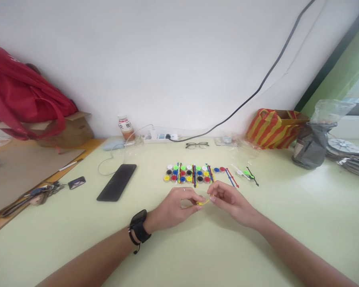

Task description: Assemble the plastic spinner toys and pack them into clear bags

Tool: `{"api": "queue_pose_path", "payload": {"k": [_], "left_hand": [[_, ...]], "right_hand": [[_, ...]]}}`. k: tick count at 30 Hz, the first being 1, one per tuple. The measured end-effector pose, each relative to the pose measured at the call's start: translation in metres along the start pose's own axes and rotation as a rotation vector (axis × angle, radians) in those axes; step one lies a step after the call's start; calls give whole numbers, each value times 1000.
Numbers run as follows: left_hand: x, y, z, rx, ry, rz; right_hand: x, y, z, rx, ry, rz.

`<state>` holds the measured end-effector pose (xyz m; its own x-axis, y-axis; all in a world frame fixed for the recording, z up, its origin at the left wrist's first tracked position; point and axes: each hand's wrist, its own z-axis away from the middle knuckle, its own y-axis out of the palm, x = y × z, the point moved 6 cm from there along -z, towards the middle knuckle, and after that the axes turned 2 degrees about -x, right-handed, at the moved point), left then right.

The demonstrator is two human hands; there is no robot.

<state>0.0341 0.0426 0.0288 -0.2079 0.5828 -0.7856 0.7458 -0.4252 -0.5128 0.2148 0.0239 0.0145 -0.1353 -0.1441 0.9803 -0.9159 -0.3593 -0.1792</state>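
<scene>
Over the front of the table, a thin, bent yellow plastic arrow (206, 202) is stretched between my two hands. My left hand (179, 204), with a ring and a black watch, pinches one end between thumb and fingertips. At the other end, the thumb and fingers of my right hand (231, 202) are closed on it. Just beyond my hands lie rows of small coloured discs (189, 179) with clear rims. Bundles of thin coloured arrows (194, 175) lie between the groups of discs. To their right are a blue and a red arrow (232, 177) and a green-and-black pair (252, 176).
A black phone (116, 182) lies on the left. Glasses (197, 145), a power strip (158, 135) and a drink bottle (126, 128) are along the wall. A striped bag (272, 129) and a grey plastic bag (312, 145) stand at the back right. Keys (49, 189) lie far left.
</scene>
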Motion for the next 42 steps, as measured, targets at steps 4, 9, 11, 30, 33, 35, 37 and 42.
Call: {"api": "queue_pose_path", "payload": {"k": [4, 9, 11, 30, 33, 35, 37, 42], "left_hand": [[-4, 2, 1, 0, 13, 74], [-2, 10, 2, 60, -98, 265], [3, 8, 1, 13, -140, 312], [23, 1, 0, -123, -238, 432], [20, 2, 1, -104, -218, 417], [18, 2, 1, -93, -212, 406], [16, 2, 2, -83, -209, 392], [14, 3, 2, -65, -206, 376]], "right_hand": [[-2, -1, -1, -30, -2, -30], [-4, -4, -3, -53, -34, -18], [-3, -11, -2, -141, -84, 75], [1, 1, 1, 21, -47, 78], [5, 0, 1, -27, -27, 59], [7, 3, 0, -19, -15, 72], [8, 6, 0, -3, -6, 100], [3, 9, -1, 27, 4, 135]]}}
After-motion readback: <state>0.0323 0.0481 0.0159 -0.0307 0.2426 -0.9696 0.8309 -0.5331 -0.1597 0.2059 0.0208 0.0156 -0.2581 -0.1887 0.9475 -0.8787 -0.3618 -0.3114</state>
